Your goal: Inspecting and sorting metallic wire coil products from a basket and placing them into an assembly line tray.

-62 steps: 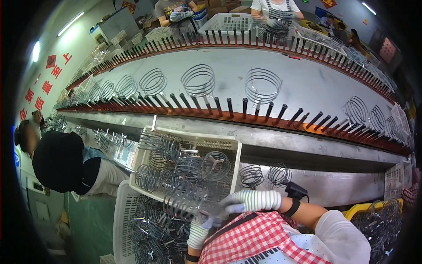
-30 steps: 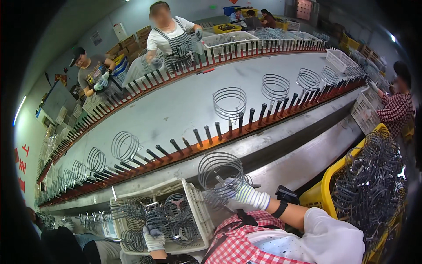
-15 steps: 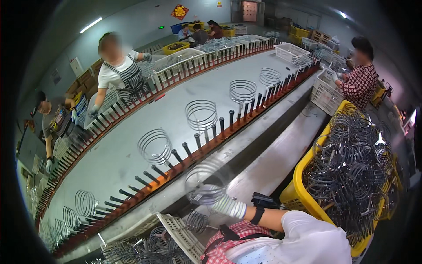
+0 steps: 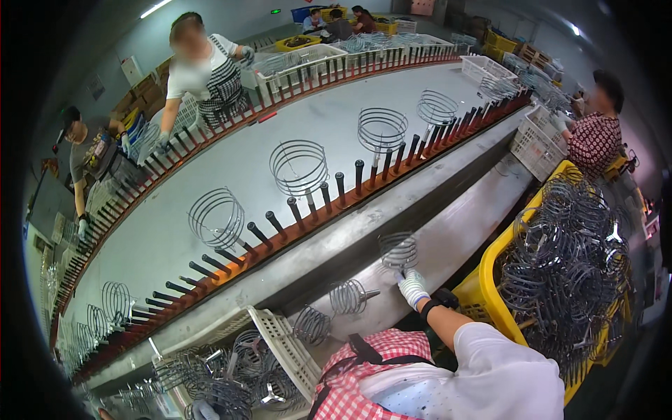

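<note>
My right hand (image 4: 413,288), in a white striped glove, is closed on the stem of a small wire coil (image 4: 397,250) over the grey metal ledge. Two similar coils lie on the ledge to its left: one coil (image 4: 348,297) with its stem pointing right, another coil (image 4: 311,325) beside the crate. A grey glove-like shape (image 4: 204,410) shows at the lower edge, among coils in a white crate (image 4: 285,353). It may be my left hand; its fingers cannot be made out.
Black-tipped pegs (image 4: 294,210) line the curved orange-edged conveyor (image 4: 280,246), with larger wire coils (image 4: 299,168) on some. A yellow crate (image 4: 483,280) heaped with dark coils stands at my right. Co-workers stand across the conveyor and at far right; a white crate (image 4: 535,143) is near the latter.
My right hand has moved right, away from the conveyor edge, and holds a wire coil over the ledge. The view has shifted; the large coils on the pegs appear further left.
</note>
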{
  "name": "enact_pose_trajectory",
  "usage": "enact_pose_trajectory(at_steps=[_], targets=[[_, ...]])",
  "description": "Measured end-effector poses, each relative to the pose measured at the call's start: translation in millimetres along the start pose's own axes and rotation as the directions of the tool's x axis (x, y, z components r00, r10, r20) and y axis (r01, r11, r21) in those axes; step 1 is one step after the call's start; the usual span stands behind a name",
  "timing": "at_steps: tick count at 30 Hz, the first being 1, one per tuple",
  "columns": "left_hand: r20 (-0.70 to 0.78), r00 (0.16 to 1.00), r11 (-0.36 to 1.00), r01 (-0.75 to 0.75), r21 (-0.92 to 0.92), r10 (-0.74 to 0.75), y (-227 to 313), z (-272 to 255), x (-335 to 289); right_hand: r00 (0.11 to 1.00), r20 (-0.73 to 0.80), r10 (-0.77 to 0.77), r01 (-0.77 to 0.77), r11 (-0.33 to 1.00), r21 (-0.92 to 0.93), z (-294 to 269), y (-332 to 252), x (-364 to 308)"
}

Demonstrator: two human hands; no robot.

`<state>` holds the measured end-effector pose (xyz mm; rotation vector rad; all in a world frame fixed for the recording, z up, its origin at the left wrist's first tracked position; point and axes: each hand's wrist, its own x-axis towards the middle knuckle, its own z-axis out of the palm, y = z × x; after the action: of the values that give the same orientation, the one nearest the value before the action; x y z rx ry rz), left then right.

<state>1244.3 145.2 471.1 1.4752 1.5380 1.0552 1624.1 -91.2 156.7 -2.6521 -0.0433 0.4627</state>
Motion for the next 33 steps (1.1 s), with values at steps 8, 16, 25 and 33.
enact_pose_trajectory(at_steps=[8, 16, 25, 33], targets=[[0.403, 0.915, 0.723, 0.261, -0.640, 0.027, -39, -9, 39, 0.969, 0.235, -0.077, 0.142, 0.952, -0.272, 51, 2, 2], [0.472, 0.882, 0.600, 0.386, -0.701, -0.016, -19, 7, 29, 0.977, 0.151, -0.149, 0.117, 0.972, 0.204, 66, 40, 21], [0.529, 0.849, 0.565, 0.444, -0.695, -0.016, -23, 6, 37, 0.724, -0.454, -0.519, 0.675, 0.667, 0.314, -12, -109, -67], [0.624, 0.781, 0.529, 0.540, -0.655, -0.025, -21, 8, 41, -0.042, 0.537, -0.842, 0.088, 0.533, 0.842, -58, -226, -196]])
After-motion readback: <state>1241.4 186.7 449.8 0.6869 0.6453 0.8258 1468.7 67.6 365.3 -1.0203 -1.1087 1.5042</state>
